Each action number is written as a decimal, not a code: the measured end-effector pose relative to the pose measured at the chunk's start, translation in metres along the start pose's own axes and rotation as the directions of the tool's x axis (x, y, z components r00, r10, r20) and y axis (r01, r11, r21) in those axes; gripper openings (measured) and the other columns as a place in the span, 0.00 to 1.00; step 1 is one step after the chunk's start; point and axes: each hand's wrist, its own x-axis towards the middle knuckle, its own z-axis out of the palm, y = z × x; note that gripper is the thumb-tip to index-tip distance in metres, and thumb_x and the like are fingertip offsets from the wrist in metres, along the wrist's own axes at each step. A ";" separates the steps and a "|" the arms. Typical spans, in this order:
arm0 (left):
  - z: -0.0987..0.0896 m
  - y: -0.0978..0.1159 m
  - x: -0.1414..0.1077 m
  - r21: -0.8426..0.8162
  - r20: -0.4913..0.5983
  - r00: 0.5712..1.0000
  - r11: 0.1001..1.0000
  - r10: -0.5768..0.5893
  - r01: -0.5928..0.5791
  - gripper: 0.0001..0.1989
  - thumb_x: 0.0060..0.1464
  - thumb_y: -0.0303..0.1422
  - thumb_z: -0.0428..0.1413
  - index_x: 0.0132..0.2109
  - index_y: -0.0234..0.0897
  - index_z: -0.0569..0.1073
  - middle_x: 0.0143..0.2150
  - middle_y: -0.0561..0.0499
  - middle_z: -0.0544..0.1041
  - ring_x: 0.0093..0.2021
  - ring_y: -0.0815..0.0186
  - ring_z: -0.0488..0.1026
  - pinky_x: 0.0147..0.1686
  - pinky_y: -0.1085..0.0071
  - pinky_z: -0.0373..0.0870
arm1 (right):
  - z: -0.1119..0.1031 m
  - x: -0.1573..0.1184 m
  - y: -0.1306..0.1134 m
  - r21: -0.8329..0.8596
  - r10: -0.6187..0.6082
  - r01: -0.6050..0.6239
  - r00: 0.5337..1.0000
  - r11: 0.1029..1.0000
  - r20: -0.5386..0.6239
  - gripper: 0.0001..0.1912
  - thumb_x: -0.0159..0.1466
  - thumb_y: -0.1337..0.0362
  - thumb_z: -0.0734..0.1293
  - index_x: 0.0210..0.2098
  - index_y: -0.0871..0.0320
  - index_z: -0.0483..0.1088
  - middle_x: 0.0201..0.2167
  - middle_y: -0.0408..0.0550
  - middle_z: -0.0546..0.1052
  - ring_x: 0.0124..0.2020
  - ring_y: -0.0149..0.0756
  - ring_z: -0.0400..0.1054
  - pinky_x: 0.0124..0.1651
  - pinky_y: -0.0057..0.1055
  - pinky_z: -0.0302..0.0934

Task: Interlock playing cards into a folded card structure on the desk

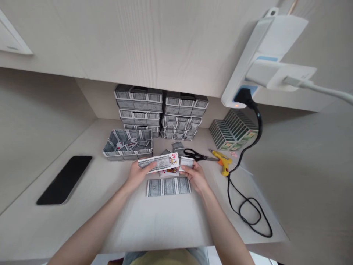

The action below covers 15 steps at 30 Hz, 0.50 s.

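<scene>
Here, clamped in the left hand (140,172), a strip of joined cards (158,163); pinched in the right hand (196,176), a folded card piece (186,163), just beside the strip's end; nearer the body, a three-panel card row (168,186) flat on the table (162,217).

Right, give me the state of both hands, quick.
Left hand: closed on a strip of joined cards.
Right hand: closed on a small folded card piece.
</scene>
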 end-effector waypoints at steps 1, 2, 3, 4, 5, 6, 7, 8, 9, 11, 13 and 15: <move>0.000 0.000 0.000 -0.014 0.006 1.000 1.000 -0.005 0.005 0.16 0.40 0.41 0.61 0.32 0.32 0.73 0.31 0.48 0.78 0.30 0.63 0.74 0.30 0.68 0.72 | 0.001 -0.001 0.001 0.000 0.011 -0.011 1.000 1.000 0.011 0.16 0.44 0.66 0.73 0.33 0.59 0.69 0.33 0.45 0.77 0.33 0.35 0.72 0.37 0.31 0.68; -0.001 0.000 0.000 -0.031 0.013 1.000 0.999 -0.013 0.013 0.17 0.40 0.41 0.61 0.33 0.32 0.73 0.33 0.47 0.78 0.30 0.62 0.74 0.30 0.67 0.73 | 0.001 -0.002 0.001 -0.001 0.027 -0.027 0.999 1.000 0.029 0.17 0.45 0.66 0.73 0.34 0.60 0.69 0.34 0.46 0.77 0.34 0.37 0.73 0.39 0.33 0.68; -0.001 0.000 0.001 -0.047 0.023 1.000 0.999 -0.019 0.020 0.17 0.39 0.41 0.61 0.34 0.32 0.73 0.34 0.47 0.78 0.31 0.62 0.74 0.30 0.67 0.73 | 0.002 -0.002 0.001 -0.004 0.044 -0.044 0.998 0.999 0.051 0.17 0.45 0.66 0.73 0.35 0.60 0.70 0.34 0.47 0.77 0.35 0.38 0.73 0.42 0.36 0.67; -0.002 -0.001 0.001 -0.057 0.032 0.999 0.998 -0.022 0.023 0.17 0.39 0.41 0.61 0.34 0.32 0.73 0.34 0.47 0.78 0.31 0.61 0.74 0.30 0.66 0.73 | 0.002 -0.003 0.001 -0.008 0.062 -0.062 0.995 0.998 0.076 0.18 0.46 0.66 0.73 0.36 0.61 0.70 0.35 0.48 0.77 0.35 0.39 0.73 0.43 0.37 0.67; -0.003 -0.001 0.002 -0.056 0.042 0.999 0.998 -0.021 0.023 0.17 0.39 0.41 0.61 0.34 0.33 0.73 0.34 0.47 0.78 0.31 0.61 0.74 0.31 0.66 0.73 | 0.002 -0.004 0.001 -0.010 0.077 -0.077 0.992 0.997 0.098 0.18 0.46 0.66 0.73 0.37 0.61 0.69 0.35 0.48 0.77 0.35 0.40 0.73 0.44 0.39 0.67; -0.003 -0.001 0.002 -0.045 0.052 0.998 0.999 -0.019 0.021 0.17 0.40 0.41 0.61 0.34 0.33 0.73 0.34 0.48 0.78 0.31 0.61 0.74 0.31 0.66 0.73 | 0.001 -0.004 0.001 -0.009 0.087 -0.087 0.990 0.996 0.113 0.19 0.47 0.65 0.72 0.38 0.60 0.69 0.36 0.48 0.77 0.35 0.40 0.73 0.43 0.39 0.67; -0.004 -0.002 0.003 -0.029 0.063 0.998 0.999 -0.018 0.020 0.17 0.40 0.41 0.61 0.34 0.33 0.73 0.33 0.48 0.78 0.30 0.62 0.74 0.31 0.66 0.73 | 0.000 -0.004 0.001 -0.004 0.091 -0.092 0.989 0.996 0.120 0.19 0.48 0.64 0.72 0.39 0.60 0.69 0.36 0.48 0.77 0.34 0.41 0.74 0.43 0.40 0.67; -0.005 -0.002 0.003 -0.011 0.075 0.997 1.000 -0.016 0.017 0.17 0.41 0.41 0.60 0.35 0.33 0.73 0.33 0.48 0.78 0.30 0.62 0.74 0.32 0.66 0.72 | -0.001 -0.004 0.001 0.002 0.093 -0.094 0.988 0.996 0.123 0.18 0.49 0.63 0.72 0.39 0.60 0.69 0.36 0.48 0.77 0.34 0.41 0.74 0.42 0.40 0.67; -0.006 -0.002 0.004 0.008 0.087 0.996 1.000 -0.013 0.012 0.17 0.41 0.41 0.60 0.35 0.33 0.73 0.33 0.48 0.78 0.31 0.62 0.74 0.33 0.66 0.72 | -0.002 -0.003 0.001 0.011 0.093 -0.095 0.988 0.995 0.125 0.18 0.50 0.62 0.71 0.39 0.59 0.69 0.36 0.48 0.77 0.35 0.42 0.74 0.42 0.41 0.67; -0.007 -0.002 0.004 0.043 0.114 0.993 0.999 0.002 -0.007 0.16 0.42 0.41 0.60 0.36 0.33 0.74 0.34 0.47 0.78 0.33 0.61 0.74 0.35 0.66 0.71 | -0.004 -0.002 0.002 0.027 0.093 -0.097 0.988 0.995 0.120 0.16 0.51 0.61 0.70 0.39 0.59 0.69 0.35 0.48 0.77 0.35 0.42 0.74 0.43 0.41 0.67; -0.008 -0.002 0.004 0.064 0.151 0.988 0.997 0.023 -0.033 0.16 0.43 0.40 0.59 0.36 0.33 0.74 0.36 0.47 0.78 0.36 0.60 0.74 0.38 0.66 0.70 | -0.005 0.000 0.004 0.038 0.094 -0.099 0.989 0.994 0.110 0.15 0.51 0.62 0.71 0.37 0.58 0.70 0.36 0.47 0.77 0.35 0.41 0.73 0.43 0.41 0.67; -0.008 -0.002 0.004 0.071 0.185 0.982 0.996 0.037 -0.051 0.16 0.43 0.40 0.59 0.36 0.33 0.75 0.36 0.47 0.78 0.37 0.59 0.74 0.39 0.65 0.70 | -0.005 0.000 0.005 0.047 0.090 -0.095 0.991 0.994 0.103 0.15 0.50 0.62 0.71 0.37 0.58 0.70 0.37 0.47 0.77 0.36 0.40 0.73 0.44 0.41 0.67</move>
